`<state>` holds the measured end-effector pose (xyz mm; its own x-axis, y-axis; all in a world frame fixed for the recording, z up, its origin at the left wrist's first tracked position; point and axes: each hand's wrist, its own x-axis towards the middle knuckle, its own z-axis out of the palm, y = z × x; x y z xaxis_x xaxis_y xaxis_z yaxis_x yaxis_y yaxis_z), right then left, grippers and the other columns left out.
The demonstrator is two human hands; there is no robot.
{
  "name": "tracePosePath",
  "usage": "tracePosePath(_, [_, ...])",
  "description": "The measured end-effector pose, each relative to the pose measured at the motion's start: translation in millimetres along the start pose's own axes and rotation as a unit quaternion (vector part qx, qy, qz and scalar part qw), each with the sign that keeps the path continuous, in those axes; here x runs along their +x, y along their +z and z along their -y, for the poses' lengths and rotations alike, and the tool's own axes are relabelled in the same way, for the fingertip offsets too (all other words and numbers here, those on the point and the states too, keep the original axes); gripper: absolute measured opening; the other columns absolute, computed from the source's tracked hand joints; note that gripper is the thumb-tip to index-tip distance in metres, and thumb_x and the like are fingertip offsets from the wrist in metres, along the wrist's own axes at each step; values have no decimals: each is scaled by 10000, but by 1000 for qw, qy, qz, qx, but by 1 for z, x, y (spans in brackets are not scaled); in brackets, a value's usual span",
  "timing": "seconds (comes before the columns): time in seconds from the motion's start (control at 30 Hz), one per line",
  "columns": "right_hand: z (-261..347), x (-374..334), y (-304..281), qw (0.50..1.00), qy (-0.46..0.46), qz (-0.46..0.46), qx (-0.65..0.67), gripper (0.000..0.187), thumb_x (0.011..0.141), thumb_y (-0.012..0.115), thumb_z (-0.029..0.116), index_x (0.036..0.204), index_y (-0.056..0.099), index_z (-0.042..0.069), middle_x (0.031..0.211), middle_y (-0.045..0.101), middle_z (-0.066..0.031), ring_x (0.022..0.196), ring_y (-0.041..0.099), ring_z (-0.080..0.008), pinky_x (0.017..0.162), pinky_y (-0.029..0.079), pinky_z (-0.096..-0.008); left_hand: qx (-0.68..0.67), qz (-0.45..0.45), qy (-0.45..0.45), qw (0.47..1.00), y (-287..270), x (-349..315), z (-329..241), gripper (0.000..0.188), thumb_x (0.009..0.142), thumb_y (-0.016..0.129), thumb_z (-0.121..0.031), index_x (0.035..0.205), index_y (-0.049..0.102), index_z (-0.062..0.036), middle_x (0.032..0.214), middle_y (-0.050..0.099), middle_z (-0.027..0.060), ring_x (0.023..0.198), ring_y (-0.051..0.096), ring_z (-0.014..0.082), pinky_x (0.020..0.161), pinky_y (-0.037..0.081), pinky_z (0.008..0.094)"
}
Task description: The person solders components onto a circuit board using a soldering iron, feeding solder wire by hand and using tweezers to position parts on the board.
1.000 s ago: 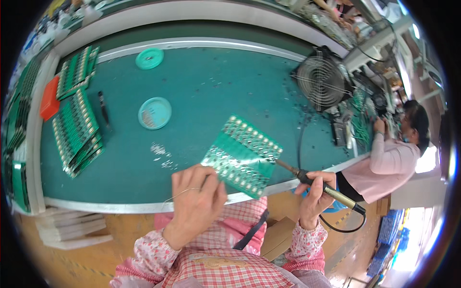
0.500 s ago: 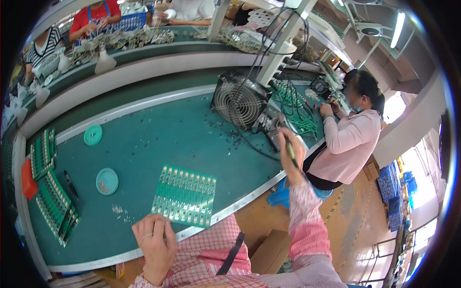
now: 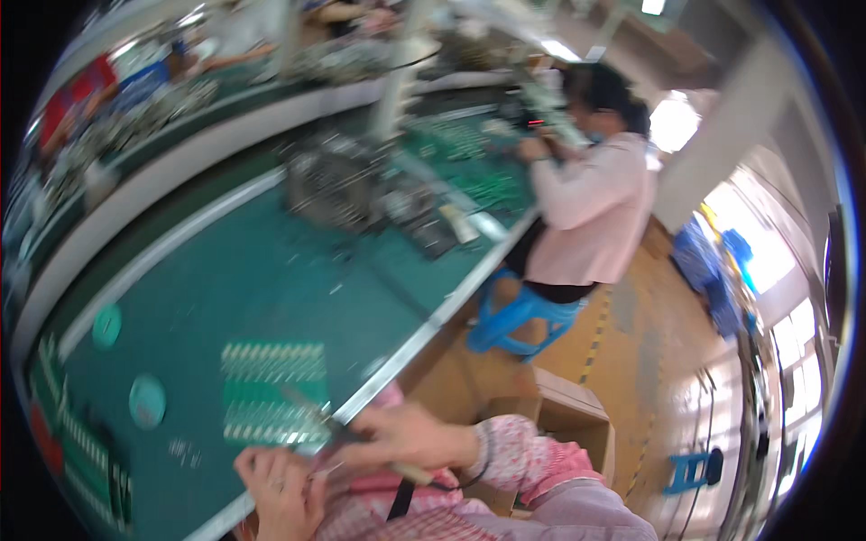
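A green circuit board panel with rows of small pads lies near the table's front edge. My right hand is closed around a soldering iron, its cord trailing at the wrist. The iron's front part, smeared by motion, points over the panel's near right corner; I cannot tell whether it touches. My left hand rests at the panel's near edge with curled fingers, close beside the right. Whatever those fingers hold, if anything, is hidden.
Two round green dishes and stacked board panels are on the left. A fan stands at the back, near a metal holder. A co-worker sits at right on a blue stool. An open cardboard box stands below.
My right hand has come back from near the fan to the panel, bringing the soldering iron beside my left hand. The whole view has swung right and blurred.
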<state>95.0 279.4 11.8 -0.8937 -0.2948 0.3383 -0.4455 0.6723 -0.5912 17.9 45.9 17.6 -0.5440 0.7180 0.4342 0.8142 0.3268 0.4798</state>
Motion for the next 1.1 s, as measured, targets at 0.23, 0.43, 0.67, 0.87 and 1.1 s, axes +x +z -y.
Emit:
tracePosePath(0.23, [14,18,-13,999,-23,-38,-6,318,753,776,-13,1051,727,87,844,604,-73,600,598,-184,546,463,-292,-77,-20,-70,994,-2,-18,-3,144,798,728,-145,821,599,-88,864,623,27,878,596,227,903,387,457])
tracePosePath(0.43, [23,31,6,985,24,-168,15,242,788,736,-9,1022,689,30,680,631,-69,537,575,-173,487,449,-307,-19,-127,-157,979,2,-32,-1,98,803,695,-55,792,601,-81,921,673,30,937,639,224,926,393,445])
tracePosePath(0.67, [32,28,17,983,28,-158,90,182,824,722,40,958,600,33,626,638,-54,500,616,-175,479,474,-289,33,-162,-188,968,11,-25,-1,121,784,690,-33,768,570,-44,1122,672,85,1048,634,280,911,400,446])
tracePosePath(0.87, [32,37,17,989,-28,-123,73,202,806,717,4,961,588,16,638,643,-57,505,627,-174,471,480,-282,40,-165,-194,966,13,-22,1,134,771,700,-29,771,566,-43,1148,659,85,1062,631,278,898,397,435])
tracePosePath(1.1, [34,41,16,996,4,-85,32,145,909,619,126,988,527,47,586,662,-27,534,654,-172,552,512,-313,27,-168,-187,967,12,-24,3,132,763,703,-27,789,575,-41,1150,652,89,1064,630,273,892,394,431])
